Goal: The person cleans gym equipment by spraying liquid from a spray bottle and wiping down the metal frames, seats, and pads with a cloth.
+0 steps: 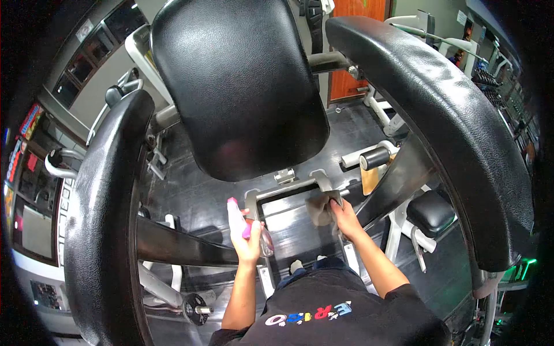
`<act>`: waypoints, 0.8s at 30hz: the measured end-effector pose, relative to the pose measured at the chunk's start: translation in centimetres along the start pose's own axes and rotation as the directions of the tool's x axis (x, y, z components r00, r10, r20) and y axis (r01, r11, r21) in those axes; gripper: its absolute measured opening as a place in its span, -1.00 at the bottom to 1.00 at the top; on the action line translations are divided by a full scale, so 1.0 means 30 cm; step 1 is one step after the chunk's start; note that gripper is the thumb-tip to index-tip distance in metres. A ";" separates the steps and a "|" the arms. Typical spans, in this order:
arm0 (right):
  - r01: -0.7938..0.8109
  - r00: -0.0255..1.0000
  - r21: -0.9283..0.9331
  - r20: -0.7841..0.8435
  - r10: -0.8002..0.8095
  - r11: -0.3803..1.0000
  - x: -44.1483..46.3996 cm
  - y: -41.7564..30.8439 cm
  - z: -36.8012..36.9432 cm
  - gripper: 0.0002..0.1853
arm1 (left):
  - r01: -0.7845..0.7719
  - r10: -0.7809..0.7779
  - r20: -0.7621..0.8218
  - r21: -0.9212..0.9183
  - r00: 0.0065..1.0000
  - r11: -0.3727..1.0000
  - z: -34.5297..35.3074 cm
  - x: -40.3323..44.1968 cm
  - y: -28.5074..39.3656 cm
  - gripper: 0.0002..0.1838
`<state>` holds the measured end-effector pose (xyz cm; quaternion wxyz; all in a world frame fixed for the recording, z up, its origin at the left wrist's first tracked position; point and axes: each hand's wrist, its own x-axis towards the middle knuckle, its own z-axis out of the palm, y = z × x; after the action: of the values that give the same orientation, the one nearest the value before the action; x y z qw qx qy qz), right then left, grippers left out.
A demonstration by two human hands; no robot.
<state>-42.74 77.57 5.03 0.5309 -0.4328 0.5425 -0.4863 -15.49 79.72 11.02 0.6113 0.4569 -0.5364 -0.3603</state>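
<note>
My left hand (247, 245) is closed around a spray bottle with a pink-and-white trigger head (235, 214); part of its clear body shows beside my fingers. My right hand (344, 217) grips a grey-brown cloth (321, 209), which hangs over the metal frame (288, 187) of a gym machine. Whether the cloth presses on that frame I cannot tell. Above both hands stands the machine's black padded backrest (239, 86). Long black arm pads curve along the left (104, 213) and the right (444, 109).
A metal beam (184, 245) runs behind my left hand. At the right are a black seat pad (431, 211) and a roller pad (375, 158) on white frames. A weight plate (195, 308) sits low at the left. Dark glossy flooring (196, 190) lies below.
</note>
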 end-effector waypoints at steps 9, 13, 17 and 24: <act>0.748 0.638 -0.002 -0.269 -0.721 0.663 0.154 -0.504 0.116 -0.59 | 0.066 -0.065 -0.011 0.019 0.998 0.998 0.018 -0.123 0.022 -0.17; 0.813 0.014 -0.581 0.097 -0.995 -0.045 0.321 -0.903 0.207 -0.56 | 0.065 -0.063 -0.013 0.100 0.998 0.993 0.022 -0.168 0.015 -0.18; 0.572 0.053 -0.814 0.161 -0.986 -0.102 0.384 -0.899 0.335 -0.44 | 0.141 -0.135 -0.093 0.059 0.987 0.988 -0.006 -0.294 -0.040 -0.19; 0.608 0.279 -0.790 0.309 -0.909 -0.082 0.352 -0.238 0.236 -0.43 | 0.144 -0.107 -0.230 0.152 0.967 0.978 -0.127 -0.476 0.034 -0.37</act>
<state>-36.68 65.58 10.70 -0.2190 -0.7590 0.4162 -0.4503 -14.15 94.00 7.30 0.6024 0.5770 -0.4633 -0.2991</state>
